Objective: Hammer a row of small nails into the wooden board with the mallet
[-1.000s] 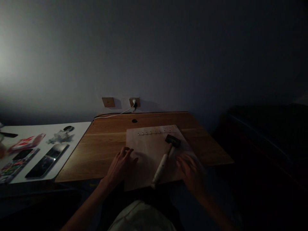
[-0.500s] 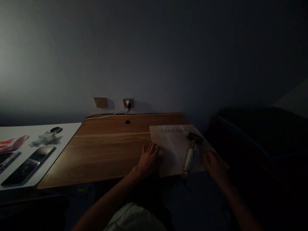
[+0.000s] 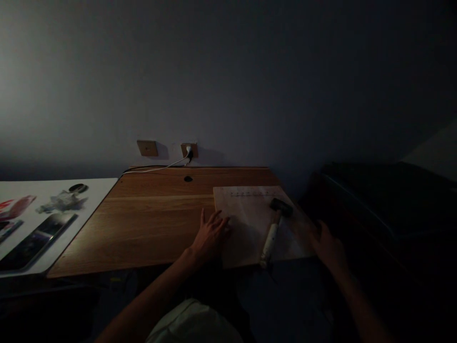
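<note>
Grey wall (image 3: 228, 85), dim, brighter toward the left. Wood-topped bench (image 3: 157, 224) along its foot, grain visible; white-topped bench (image 3: 100, 195) beside it at left.

Board (image 3: 250, 214), one, pale, flat, four-sided: lies on the right part of the wood-topped bench, near side about level with the front. Handling, judged by eye: stiff, of modest weight, smooth enough to slide when pushed. Best taken by opposite side edges and kept level (a loose load on top could skid).

Hammer (image 3: 272, 233), one, dark blocky head, pale handle: lies slantwise on the board, head toward the far right, butt by the near edge. Probably head-heavy and hard to damage; best taken around the handle, close below the head for balance.

Left grip (image 3: 210, 233): unclenched, fingers spread, resting at the board's left edge. Right grip (image 3: 328, 245): at the board's right edge; too dim to tell whether it clasps or merely touches.

Small fittings (image 3: 250, 194), one row near the board's far edge: too small to identify; possibly easily bent, so a poor place to hold.
</note>
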Demonstrator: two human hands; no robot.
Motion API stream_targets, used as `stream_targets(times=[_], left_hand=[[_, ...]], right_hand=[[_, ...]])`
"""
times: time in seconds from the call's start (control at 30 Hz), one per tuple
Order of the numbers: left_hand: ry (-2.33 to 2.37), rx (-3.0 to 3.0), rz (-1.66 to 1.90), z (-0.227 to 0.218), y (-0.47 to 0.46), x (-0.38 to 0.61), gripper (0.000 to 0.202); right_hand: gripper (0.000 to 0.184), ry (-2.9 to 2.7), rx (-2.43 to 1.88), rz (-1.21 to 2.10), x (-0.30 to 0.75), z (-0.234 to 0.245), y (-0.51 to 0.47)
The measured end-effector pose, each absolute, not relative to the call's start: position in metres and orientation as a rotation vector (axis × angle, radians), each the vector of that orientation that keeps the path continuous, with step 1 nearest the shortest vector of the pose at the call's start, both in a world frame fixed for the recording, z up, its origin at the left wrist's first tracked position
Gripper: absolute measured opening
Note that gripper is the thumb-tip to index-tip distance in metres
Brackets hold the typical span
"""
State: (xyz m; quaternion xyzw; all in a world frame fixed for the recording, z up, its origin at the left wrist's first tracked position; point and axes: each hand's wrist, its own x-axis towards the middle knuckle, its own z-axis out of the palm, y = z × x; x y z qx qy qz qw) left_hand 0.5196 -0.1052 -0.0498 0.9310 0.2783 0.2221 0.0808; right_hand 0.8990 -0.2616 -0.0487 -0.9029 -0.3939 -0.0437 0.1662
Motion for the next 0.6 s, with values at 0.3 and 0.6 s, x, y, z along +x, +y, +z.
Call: stream_targets(times=[0.3, 0.6], left_hand=[[1.109, 2.737, 0.64, -0.04, -0.1, 0.39, 0.023], [1.201, 2.683, 0.603, -0.032, -0.053, 0.344, 0.032]], right_hand=[[0.048, -1.674, -2.389, -0.147, 0.817, -0.056, -0.262], [0.03, -1.795, -2.003, 0.047, 0.786, -0.022, -0.148]])
